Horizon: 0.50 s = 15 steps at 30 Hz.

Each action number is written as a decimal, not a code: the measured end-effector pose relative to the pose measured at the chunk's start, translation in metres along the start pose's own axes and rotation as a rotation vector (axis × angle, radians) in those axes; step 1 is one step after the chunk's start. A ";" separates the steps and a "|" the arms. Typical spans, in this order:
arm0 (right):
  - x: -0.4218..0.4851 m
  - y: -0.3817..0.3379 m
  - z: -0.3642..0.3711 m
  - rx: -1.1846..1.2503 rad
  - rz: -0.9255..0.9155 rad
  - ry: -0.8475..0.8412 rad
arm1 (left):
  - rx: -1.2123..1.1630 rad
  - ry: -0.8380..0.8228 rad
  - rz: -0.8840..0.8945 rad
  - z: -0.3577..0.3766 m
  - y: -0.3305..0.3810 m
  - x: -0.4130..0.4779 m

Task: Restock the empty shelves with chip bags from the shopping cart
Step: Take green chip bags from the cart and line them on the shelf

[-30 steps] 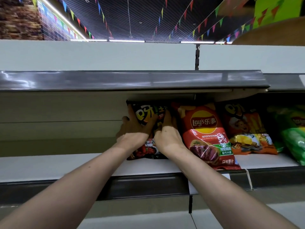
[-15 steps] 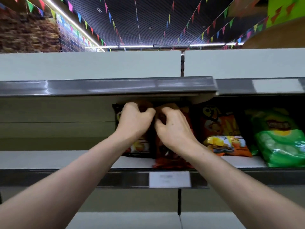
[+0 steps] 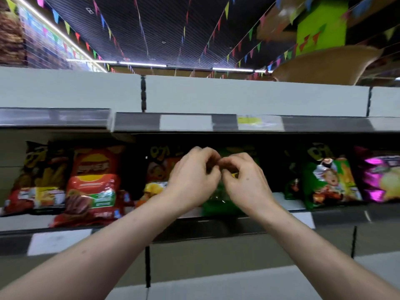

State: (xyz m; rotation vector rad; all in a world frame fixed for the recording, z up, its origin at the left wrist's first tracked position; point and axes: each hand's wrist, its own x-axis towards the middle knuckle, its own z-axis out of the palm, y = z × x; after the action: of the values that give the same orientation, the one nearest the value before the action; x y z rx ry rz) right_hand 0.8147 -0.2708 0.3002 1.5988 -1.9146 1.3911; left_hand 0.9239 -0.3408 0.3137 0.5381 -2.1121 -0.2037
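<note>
A row of chip bags stands on the middle shelf. From the left they are a dark fries bag, a red Lay's bag, an orange bag, a green bag, a green-and-orange bag and a purple bag. My left hand and my right hand are raised side by side in front of the green bag. Their curled fingertips nearly touch and seem to pinch its upper part. The hands hide most of that bag, and the frame is blurred.
The upper shelf's front rail with price labels overhangs the bags closely. A lower shelf lies beneath my forearms. Pennant strings and strip lights hang from the ceiling. The shopping cart is out of view.
The view has swung right along the shelf. My hands left the dark and red bags and now sit at the green bag, fingers still curled.
</note>
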 end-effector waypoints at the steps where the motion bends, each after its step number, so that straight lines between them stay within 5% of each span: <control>1: 0.003 0.014 -0.010 -0.002 0.033 0.018 | 0.086 -0.034 0.047 0.010 0.007 0.002; 8: 0.019 0.098 -0.039 0.177 0.481 -0.140 | 0.599 -0.354 0.160 0.067 0.015 0.014; 15: 0.030 0.111 -0.016 0.457 0.559 -0.454 | 0.543 -0.224 -0.059 0.094 -0.002 0.014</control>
State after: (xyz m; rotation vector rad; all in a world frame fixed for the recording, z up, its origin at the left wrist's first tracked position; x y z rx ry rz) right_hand 0.7026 -0.2849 0.2761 1.7710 -2.5999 1.9251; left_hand 0.8408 -0.3543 0.2706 0.9302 -2.3740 0.3026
